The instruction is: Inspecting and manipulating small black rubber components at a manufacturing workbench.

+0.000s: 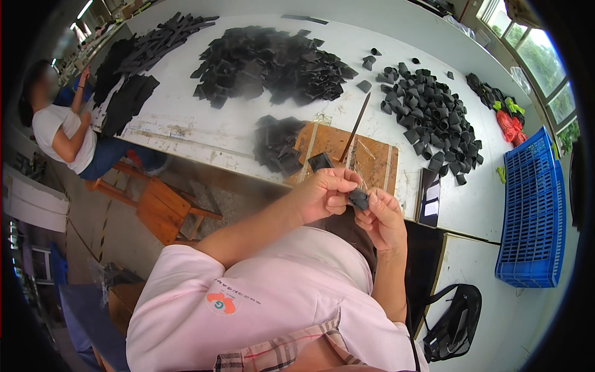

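In front of my chest, a small black piece of soft, folded material [359, 199] is held between my two hands. My right hand [385, 220] pinches its right side with thumb and fingers. Curled fingers of my left hand [325, 193] close on its left edge, the thumb and index finger pressed together above it. Just beyond the left hand is a dark rectangular object [320, 162], whose kind I cannot make out. Under and past my hands lies a worn wooden board [334, 141], with a thin dark pointed rod [356, 126] slanting up from it.
Flat black pieces form a large pile [266, 62] across the white table [186, 118], with a smaller pile [276, 144] beside the board. Rolled black tubes [427, 111] are heaped right, near a phone [429, 197] and a blue crate [532, 211]. A person [68, 133] sits far left near a wooden stool [162, 211].
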### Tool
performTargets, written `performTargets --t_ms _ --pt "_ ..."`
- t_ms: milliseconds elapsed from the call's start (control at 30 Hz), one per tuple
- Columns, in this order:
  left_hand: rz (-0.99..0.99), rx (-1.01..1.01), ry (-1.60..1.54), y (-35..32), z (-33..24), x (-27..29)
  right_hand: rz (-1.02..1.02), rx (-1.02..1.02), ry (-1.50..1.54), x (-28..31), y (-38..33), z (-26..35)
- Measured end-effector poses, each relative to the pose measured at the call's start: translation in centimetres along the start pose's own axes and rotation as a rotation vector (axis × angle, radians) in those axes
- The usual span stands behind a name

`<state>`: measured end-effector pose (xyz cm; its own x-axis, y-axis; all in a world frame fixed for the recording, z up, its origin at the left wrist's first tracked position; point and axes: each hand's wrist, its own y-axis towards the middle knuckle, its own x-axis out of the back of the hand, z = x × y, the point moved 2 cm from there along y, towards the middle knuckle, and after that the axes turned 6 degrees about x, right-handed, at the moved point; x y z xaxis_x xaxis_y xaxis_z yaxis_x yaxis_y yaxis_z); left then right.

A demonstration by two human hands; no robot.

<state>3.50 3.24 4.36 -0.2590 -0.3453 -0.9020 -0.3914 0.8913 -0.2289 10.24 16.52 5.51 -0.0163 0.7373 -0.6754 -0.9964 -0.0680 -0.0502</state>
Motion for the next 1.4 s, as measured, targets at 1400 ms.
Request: performTargets --t_ms 1400 --pt "-0.461 -0.917 0.848 3.7 -8.6 -2.3 0.211 0.122 -0.470 -1.0 14.2 5.9"
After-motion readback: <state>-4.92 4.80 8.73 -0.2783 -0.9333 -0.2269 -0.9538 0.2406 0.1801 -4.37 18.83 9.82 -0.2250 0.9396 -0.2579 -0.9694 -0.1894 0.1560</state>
